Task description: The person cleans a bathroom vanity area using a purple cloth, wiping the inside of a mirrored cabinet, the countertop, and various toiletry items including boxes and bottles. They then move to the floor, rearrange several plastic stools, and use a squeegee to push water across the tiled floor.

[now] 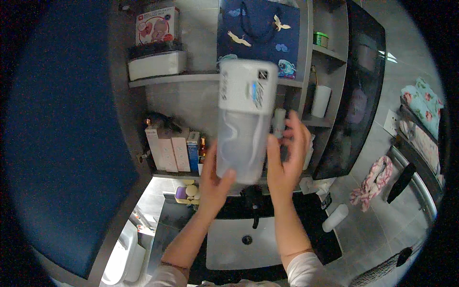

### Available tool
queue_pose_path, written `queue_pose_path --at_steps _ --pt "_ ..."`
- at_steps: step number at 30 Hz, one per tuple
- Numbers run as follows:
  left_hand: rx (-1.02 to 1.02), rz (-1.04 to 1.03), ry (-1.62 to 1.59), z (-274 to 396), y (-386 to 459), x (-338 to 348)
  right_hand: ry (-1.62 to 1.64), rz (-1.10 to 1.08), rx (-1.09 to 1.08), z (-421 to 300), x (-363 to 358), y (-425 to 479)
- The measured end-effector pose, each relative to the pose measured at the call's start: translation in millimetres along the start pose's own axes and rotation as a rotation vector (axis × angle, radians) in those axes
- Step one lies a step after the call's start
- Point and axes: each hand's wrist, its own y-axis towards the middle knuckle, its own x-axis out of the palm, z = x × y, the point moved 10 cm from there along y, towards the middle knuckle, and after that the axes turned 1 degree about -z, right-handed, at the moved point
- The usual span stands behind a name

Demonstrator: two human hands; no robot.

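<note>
My left hand (215, 186) grips the lower left part of a tall translucent plastic container (240, 147), its thumb across the front. The container's upper part is white and bears printing and a small dark square. It is held upright before the shelves and looks blurred. Close to its right edge is my right hand (287, 161), fingers spread and thumb beside the container. Whether that thumb touches it, I cannot tell. Behind the right fingers stands a small pale tube or bottle (279, 122), partly hidden.
A dark blue gift bag (258, 32) and a white bin (157, 66) occupy the upper shelf (200, 78). Several boxes (175, 152) line the lower shelf. Below are a white sink (229, 247) and black faucet (255, 215). A dark cabinet door (353, 97) stands open at right.
</note>
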Motion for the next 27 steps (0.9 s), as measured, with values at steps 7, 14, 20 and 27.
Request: queue_pose_path --at_steps 7,14,20,27 --pt "0.304 0.096 0.263 44.6 136.8 -27.4 0.287 -0.262 -0.128 7.7 130.2 89.9" --pt "0.547 0.264 1.012 36.7 220.3 -50.6 0.188 -0.152 -0.224 32.3 204.7 157.5" --pt "0.611 0.302 1.275 32.6 233.0 -46.6 0.103 -0.15 -0.23 51.6 223.3 166.5" --pt "0.747 0.362 1.212 40.4 207.5 -36.7 0.035 -0.343 -0.117 56.3 233.8 152.5"
